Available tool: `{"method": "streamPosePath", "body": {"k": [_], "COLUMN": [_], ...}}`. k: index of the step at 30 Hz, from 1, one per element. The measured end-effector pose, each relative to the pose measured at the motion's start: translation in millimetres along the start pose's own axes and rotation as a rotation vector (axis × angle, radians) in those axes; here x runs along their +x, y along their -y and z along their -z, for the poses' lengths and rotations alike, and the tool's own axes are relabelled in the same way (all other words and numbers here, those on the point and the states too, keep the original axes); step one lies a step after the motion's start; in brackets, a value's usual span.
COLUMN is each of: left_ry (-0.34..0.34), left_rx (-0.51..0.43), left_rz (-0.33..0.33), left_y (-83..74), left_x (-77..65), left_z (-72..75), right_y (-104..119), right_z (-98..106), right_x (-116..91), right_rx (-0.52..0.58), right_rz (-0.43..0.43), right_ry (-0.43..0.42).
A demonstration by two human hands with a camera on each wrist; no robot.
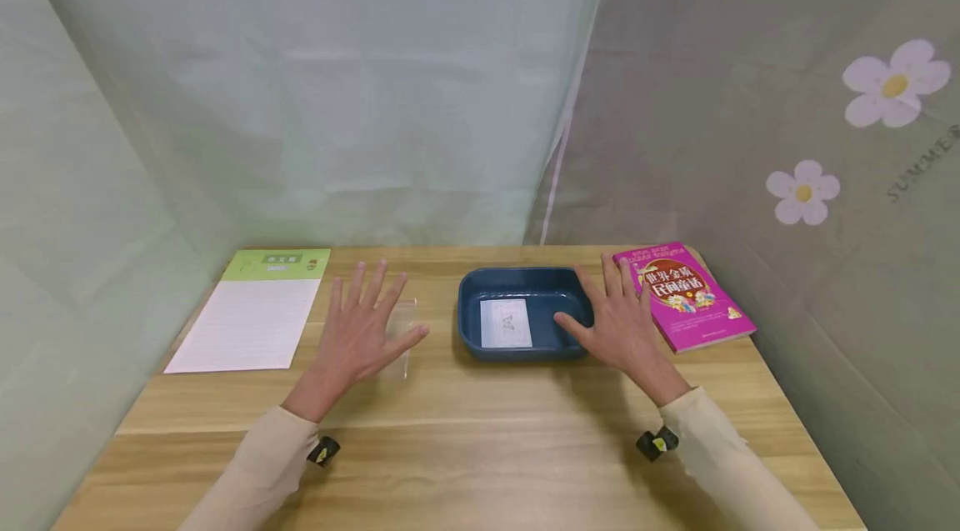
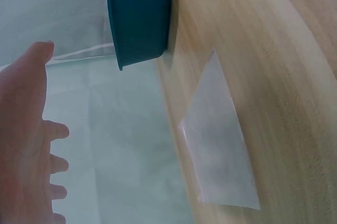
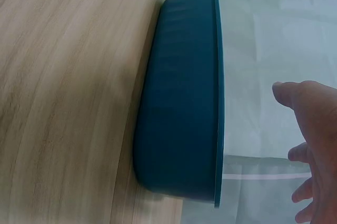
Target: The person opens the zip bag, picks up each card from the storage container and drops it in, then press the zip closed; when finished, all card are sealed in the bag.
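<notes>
My left hand (image 1: pixel 360 339) is spread with straight fingers above a clear plastic bag (image 2: pixel 218 145) lying flat on the table; the hand hides part of it in the head view. Over the right end of a dark blue tray (image 1: pixel 517 354) hovers my right hand (image 1: pixel 618 323), its fingers also spread and holding nothing. A small whitish card or packet (image 1: pixel 506 324) with a dark printed figure lies inside the tray, toward its left side. In the right wrist view the thumb and fingers stand apart from the tray's rim.
At the left lies a lined paper pad (image 1: pixel 247 323) with a green header. A magenta book (image 1: pixel 693 310) rests near the right edge of the wooden table (image 1: pixel 480 448). Pale cloth curtains (image 1: pixel 375 97) hang behind and at both sides.
</notes>
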State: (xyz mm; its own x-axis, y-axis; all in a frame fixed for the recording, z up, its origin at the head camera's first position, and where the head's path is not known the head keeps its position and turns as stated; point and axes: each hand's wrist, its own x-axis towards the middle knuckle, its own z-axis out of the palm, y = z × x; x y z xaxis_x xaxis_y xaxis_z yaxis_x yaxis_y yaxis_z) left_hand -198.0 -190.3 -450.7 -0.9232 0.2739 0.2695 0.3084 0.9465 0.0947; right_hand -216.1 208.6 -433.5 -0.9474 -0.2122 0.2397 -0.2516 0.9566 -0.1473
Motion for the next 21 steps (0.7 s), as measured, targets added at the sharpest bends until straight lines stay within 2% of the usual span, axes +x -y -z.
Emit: {"method": "streamPosePath", "body": {"k": [9, 18, 21], "left_ry": [-0.015, -0.041, -0.047], "left_rx": [0.02, -0.034, -0.051], "left_rz": [-0.022, -0.045, -0.058], "left_y": [5.4, 16.0, 20.9], "left_x": [-0.5, -8.5, -10.5], "left_z": [0.6, -0.8, -0.9], "right_y": [12.8, 35.2, 44.9], "right_z": [-2.3, -11.3, -11.7], "right_x": [3.5, 10.3, 13.6], "right_rx": [-0.018, 0.059, 0.119], "right_rz": [0.062, 0.164, 0.19], "right_ry": [0.006, 0.064, 0.093]}}
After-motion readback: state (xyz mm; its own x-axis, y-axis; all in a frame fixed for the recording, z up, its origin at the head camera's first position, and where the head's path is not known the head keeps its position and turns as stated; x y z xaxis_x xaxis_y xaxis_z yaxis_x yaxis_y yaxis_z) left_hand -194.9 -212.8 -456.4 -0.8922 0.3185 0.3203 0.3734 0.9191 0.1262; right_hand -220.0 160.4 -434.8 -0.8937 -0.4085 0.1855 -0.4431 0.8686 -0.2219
